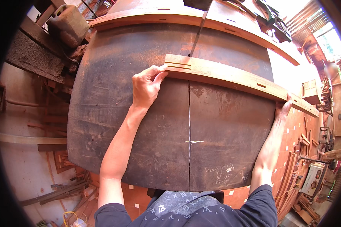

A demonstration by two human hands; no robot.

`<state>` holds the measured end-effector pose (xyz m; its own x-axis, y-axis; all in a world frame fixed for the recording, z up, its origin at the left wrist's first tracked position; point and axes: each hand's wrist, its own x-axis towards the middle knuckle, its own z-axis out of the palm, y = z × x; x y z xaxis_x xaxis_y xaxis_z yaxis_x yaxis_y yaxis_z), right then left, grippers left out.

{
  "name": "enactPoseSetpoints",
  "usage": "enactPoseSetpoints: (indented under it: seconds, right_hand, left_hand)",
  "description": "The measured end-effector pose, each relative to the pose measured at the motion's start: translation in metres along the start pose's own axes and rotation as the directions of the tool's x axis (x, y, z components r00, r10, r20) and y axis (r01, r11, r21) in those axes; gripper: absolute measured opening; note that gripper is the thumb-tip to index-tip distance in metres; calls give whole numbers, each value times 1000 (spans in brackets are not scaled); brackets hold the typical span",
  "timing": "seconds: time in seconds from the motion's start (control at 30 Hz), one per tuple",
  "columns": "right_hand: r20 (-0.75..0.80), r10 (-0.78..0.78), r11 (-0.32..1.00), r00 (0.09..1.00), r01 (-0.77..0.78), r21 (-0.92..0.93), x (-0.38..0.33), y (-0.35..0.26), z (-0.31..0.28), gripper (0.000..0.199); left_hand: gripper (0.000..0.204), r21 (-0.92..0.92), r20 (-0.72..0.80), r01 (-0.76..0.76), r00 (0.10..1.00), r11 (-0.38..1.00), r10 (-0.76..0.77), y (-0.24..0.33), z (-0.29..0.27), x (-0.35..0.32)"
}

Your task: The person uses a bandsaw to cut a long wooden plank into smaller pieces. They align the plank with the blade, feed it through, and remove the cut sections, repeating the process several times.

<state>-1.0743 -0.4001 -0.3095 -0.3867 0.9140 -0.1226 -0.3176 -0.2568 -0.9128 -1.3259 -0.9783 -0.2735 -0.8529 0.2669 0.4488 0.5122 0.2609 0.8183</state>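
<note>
Red tiled floor (290, 132) shows past the near and right edges of a dark table (231, 128), and a jug (66, 26) is beyond its far left corner. Near the far edge runs 1 long rail (147, 15). Closer lies 1 beam (223, 73), across the slot (189, 166) of the table, its right end passing over the right edge. Its left end has 2 grooves (178, 63). The left hand (146, 85) has thumb and index finger clamped on this end. The right hand (282, 108) seems clamped on the beam by the right edge; some fingers are hidden, so I cannot tell how they lie. I judge the step in hand is positioning the beam across the slot. The next move probably calls for 2 steady hands, guiding it evenly.
</note>
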Motion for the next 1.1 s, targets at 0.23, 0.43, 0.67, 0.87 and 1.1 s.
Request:
enactPoseSetpoints:
  seconds: [0.23,0.43,0.67,0.87,1.1]
  right_hand:
    - [16,-4,1000,1000,4,21,2,1,-3,38]
    - [5,0,1000,1000,0,22,1,1,-2,38]
    - [0,13,1000,1000,-13,13,9,2,-9,37]
    - [0,0,1000,1000,0,12,8,3,-5,39]
    - [-32,-2,1000,999,3,16,9,3,-7,41]
  left_hand:
    - [18,9,9,10,1000,1000,-10,4,-1,0]
    - [18,-1,5,19,1000,1000,-18,3,-1,-1]
    - [16,-22,2,35,999,999,-35,2,1,3]
    - [15,11,-5,17,1000,1000,-17,1,2,6]
    - [16,3,-13,12,1000,1000,-12,1,3,6]
